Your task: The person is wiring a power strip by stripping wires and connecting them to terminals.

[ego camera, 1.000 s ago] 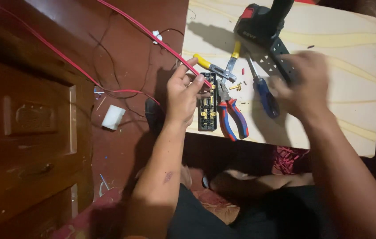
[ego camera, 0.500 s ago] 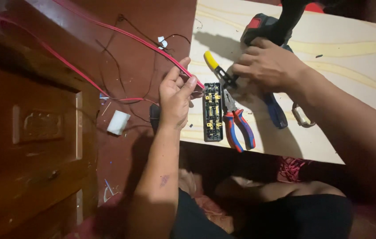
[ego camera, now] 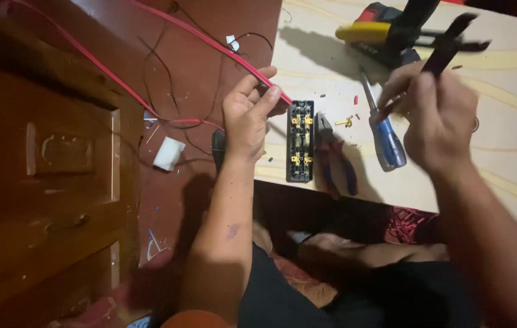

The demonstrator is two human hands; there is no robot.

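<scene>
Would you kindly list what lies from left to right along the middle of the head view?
Brown carved wooden door → small white plastic block → left hand → black rectangular terminal block → red-and-blue-handled pliers → blue-handled screwdriver → right hand.

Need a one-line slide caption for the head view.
Left hand pinches a red cable beside an open socket strip; right hand lifts a dark tool.

Pale wooden table [ego camera: 507, 164], yellowish grain streaks across top. Lying on it: black oblong terminal block with brass contacts [ego camera: 300, 141] near left edge; red-and-blue-handled pliers [ego camera: 335, 159] just beside it; blue-handled screwdriver [ego camera: 382, 130] further right; black, red and yellow power drill [ego camera: 386, 31] at far edge. Small brass bits [ego camera: 344, 121] between block and screwdriver. Red-brown floor [ego camera: 197, 73] carries red cable [ego camera: 210, 42], thin black wires [ego camera: 167, 79], white plastic piece [ego camera: 169, 153].
</scene>
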